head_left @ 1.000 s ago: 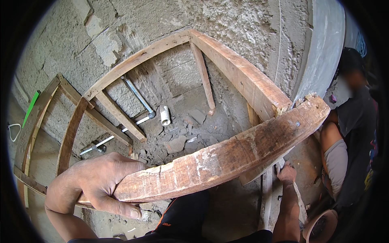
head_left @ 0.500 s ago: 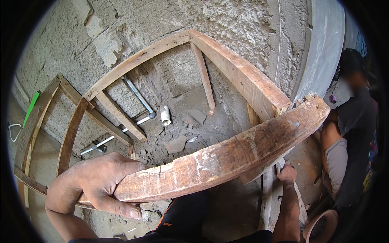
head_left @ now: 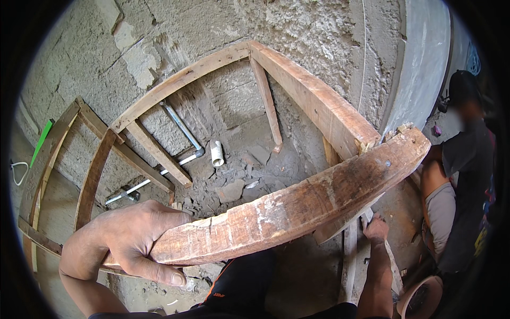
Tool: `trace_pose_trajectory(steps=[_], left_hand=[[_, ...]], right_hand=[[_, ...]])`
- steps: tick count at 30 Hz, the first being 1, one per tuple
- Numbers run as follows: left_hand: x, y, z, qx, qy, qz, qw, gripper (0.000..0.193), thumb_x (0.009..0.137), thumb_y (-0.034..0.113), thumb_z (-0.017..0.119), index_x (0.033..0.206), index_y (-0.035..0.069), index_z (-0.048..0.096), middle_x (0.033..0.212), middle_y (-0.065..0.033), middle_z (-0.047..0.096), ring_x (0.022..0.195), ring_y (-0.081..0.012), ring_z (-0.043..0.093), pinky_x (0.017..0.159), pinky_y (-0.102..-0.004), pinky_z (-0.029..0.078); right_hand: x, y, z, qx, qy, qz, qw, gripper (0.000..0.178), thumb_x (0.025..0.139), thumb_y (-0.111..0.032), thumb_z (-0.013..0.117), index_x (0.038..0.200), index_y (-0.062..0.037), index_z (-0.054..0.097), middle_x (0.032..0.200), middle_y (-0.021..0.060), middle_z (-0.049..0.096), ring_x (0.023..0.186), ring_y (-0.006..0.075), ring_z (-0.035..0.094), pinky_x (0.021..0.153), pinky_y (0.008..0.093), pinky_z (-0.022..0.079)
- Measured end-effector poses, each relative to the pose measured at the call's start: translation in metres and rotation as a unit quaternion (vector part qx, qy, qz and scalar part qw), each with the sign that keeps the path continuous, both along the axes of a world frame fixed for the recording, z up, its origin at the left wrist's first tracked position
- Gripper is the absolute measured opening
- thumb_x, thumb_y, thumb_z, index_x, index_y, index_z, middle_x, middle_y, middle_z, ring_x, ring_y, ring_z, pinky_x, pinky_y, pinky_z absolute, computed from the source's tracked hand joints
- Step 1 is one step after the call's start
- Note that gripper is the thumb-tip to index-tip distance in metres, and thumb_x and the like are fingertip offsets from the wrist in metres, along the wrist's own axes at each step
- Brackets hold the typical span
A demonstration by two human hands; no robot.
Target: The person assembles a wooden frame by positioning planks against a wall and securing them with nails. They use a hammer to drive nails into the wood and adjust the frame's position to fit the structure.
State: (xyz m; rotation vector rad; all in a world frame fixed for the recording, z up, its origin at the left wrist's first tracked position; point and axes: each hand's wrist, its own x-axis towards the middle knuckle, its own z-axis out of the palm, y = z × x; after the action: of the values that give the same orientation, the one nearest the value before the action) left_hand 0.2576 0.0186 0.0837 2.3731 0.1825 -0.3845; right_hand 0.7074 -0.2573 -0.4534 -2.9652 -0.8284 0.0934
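A thick, weathered wooden beam (head_left: pixel 297 212) crosses in front of me, rising toward the right, with a splintered far-right end. My left hand (head_left: pixel 143 239) wraps over its left part, thumb on the near side and fingers hidden behind. Low at the right, my right hand (head_left: pixel 376 228) is closed below the beam, next to a pale piece sticking up from the fist; what it grips is mostly hidden. The beam meets a second timber (head_left: pixel 319 101) at its right end, part of a wooden frame with a thinner rail (head_left: pixel 180 80) along the wall.
A rough concrete wall (head_left: pixel 212 26) stands behind the frame. Rubble, a short white pipe (head_left: pixel 217 153) and a jointed pipe (head_left: pixel 180 125) lie inside it. Another person (head_left: pixel 467 154) is close at the right, above a round tub (head_left: pixel 419 297). A green strip (head_left: pixel 41 142) is at the left.
The other person at the right has dipped slightly lower. My two hands and the beam stay practically where they were.
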Motion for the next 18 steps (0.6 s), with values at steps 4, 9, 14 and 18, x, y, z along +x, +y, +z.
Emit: trace_pose_trajectory(steps=[4,9,14,18], left_hand=[[0.000,0.001,0.000,0.008,0.012,-0.002,1.000,0.052,0.083,0.032,0.093,0.114,0.000,0.066,0.087,-0.0160,0.075,0.079,-0.0346,0.077,0.069,-0.0427,0.058],[0.000,0.001,0.003,0.018,0.030,0.000,0.999,0.054,0.082,0.033,0.093,0.114,0.000,0.065,0.085,-0.0158,0.074,0.078,-0.0351,0.076,0.069,-0.0426,0.058],[0.001,0.000,0.002,0.014,0.019,-0.002,1.000,0.055,0.082,0.034,0.093,0.115,0.000,0.065,0.086,-0.0162,0.074,0.079,-0.0365,0.076,0.070,-0.0432,0.058],[0.001,0.001,0.002,0.023,0.020,-0.011,0.999,0.056,0.081,0.034,0.093,0.115,0.000,0.066,0.087,-0.0166,0.074,0.080,-0.0368,0.076,0.070,-0.0436,0.058]], right_hand=[[0.003,-0.002,-0.005,0.002,0.000,0.006,1.000,0.057,0.094,-0.056,0.069,0.116,-0.0039,0.059,0.103,0.0223,0.076,0.097,0.0404,0.076,0.087,0.0504,0.060],[0.006,-0.003,-0.011,0.012,-0.012,0.020,1.000,0.058,0.094,-0.056,0.067,0.116,-0.0037,0.058,0.100,0.0219,0.077,0.093,0.0409,0.076,0.083,0.0506,0.061],[0.006,-0.005,-0.010,-0.002,-0.002,0.020,1.000,0.058,0.095,-0.057,0.066,0.115,-0.0032,0.058,0.099,0.0230,0.077,0.092,0.0420,0.076,0.084,0.0515,0.061],[0.006,-0.005,-0.009,0.014,-0.010,0.031,0.999,0.057,0.095,-0.056,0.066,0.114,-0.0027,0.059,0.099,0.0238,0.076,0.092,0.0428,0.076,0.085,0.0520,0.061]])
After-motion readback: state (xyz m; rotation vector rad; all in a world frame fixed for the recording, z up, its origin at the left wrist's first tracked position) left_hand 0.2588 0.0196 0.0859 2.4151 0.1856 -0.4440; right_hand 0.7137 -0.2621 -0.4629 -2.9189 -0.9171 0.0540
